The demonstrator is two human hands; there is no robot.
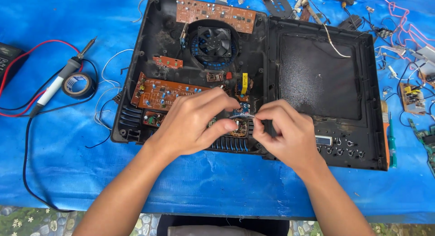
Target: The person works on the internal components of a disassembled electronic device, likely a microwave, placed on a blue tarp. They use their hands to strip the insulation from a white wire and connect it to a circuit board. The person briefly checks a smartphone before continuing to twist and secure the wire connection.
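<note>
Pinching a thin pale strip, maybe tape, the left hand and right hand are each holding one end in a narrow grip, stretching it sideways just above the small blue board in the open black case.

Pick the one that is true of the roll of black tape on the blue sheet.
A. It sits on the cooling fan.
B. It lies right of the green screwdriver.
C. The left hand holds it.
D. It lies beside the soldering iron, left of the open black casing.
D: the roll of black tape lies on the blue sheet beside the soldering iron, left of the open black casing and away from both hands.
</note>
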